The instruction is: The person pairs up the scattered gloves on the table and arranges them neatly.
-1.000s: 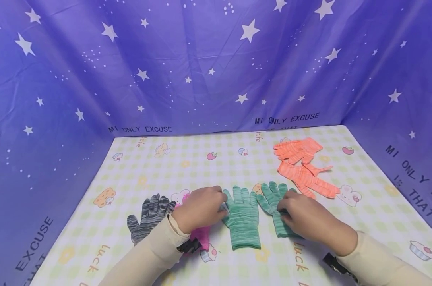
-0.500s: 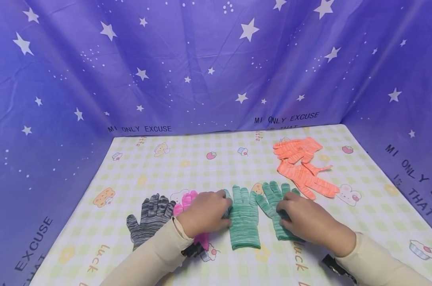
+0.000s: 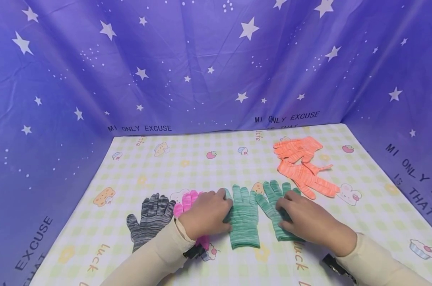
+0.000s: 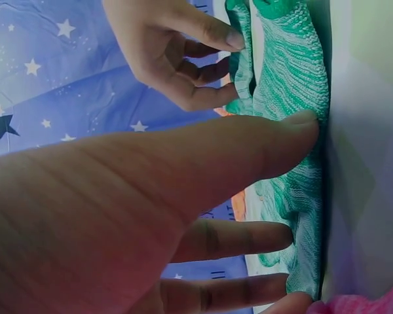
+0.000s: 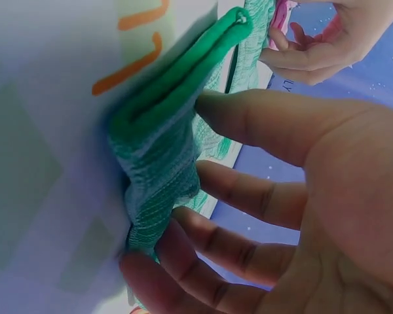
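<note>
Two green knit gloves lie flat, fingers pointing away. My left hand [image 3: 208, 214] touches the near left edge of the left green glove [image 3: 244, 222]. Its thumb and fingers reach out to the knit in the left wrist view, not wrapped round it. My right hand [image 3: 303, 216] is at the right side of the right green glove [image 3: 274, 202], covering part of it. In the right wrist view its slightly bent fingers touch the glove's edge, with the thumb by the folded green cuff [image 5: 177, 82]. A pink glove [image 3: 187, 200] is partly hidden under my left hand and forearm.
A grey-black striped glove [image 3: 151, 218] lies left of the pink one, partly behind my left sleeve. Two orange gloves, an upper one [image 3: 298, 149] and a lower one [image 3: 305, 177], lie at the back right of the checked tablecloth [image 3: 187, 167]. A purple star curtain [image 3: 190, 67] surrounds the table.
My left hand has shifted slightly right against the left green glove, uncovering more of the pink glove. My right hand has barely moved; the right green glove's cuff has swung slightly right.
</note>
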`<state>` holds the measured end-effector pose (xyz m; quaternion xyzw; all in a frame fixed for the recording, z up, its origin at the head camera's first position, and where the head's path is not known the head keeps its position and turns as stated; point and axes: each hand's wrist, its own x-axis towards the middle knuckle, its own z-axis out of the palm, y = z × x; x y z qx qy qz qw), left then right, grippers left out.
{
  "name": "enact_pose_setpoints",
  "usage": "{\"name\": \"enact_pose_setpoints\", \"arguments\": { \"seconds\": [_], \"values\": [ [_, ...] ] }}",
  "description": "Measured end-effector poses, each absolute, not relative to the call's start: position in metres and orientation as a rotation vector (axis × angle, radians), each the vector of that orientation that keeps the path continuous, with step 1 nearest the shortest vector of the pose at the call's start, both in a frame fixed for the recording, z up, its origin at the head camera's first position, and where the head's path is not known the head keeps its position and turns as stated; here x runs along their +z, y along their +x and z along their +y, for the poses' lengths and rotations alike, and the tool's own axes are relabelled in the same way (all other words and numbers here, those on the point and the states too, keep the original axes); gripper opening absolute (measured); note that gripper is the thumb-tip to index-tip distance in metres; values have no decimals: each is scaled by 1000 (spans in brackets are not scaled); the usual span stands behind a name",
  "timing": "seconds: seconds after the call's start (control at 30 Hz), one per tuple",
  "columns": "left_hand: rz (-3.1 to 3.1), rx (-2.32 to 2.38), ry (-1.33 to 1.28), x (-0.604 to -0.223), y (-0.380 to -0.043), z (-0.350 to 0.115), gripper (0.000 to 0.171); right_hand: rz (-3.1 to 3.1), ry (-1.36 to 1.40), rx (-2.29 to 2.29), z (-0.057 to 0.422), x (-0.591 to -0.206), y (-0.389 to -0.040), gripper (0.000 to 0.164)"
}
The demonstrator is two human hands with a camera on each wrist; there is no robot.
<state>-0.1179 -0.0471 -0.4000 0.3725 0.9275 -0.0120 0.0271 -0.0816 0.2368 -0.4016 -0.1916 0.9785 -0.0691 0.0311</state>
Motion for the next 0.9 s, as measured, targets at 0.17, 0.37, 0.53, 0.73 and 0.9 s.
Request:
{"name": "enact_pose_setpoints", "arguments": {
  "seconds": [0.17,0.37,0.53,0.73,0.9],
  "values": [
    [2879,-47,1144,-403,-118,-47,52,3019,-569,-212,236,-402,-81,37],
    [2875,-41,1136,-403,-118,-47,53,3020,-539,-209,237,-402,-80,39],
    [2875,-45,1127,-402,-119,-46,53,3020,-533,-217,237,-402,-80,40],
    [2866,-52,1137,-402,-119,-47,57,3030,-556,-204,237,-401,-80,37],
    [2844,7,1153,-400,-120,-49,48,3046,-594,-207,236,-398,-80,32]
  ]
}}
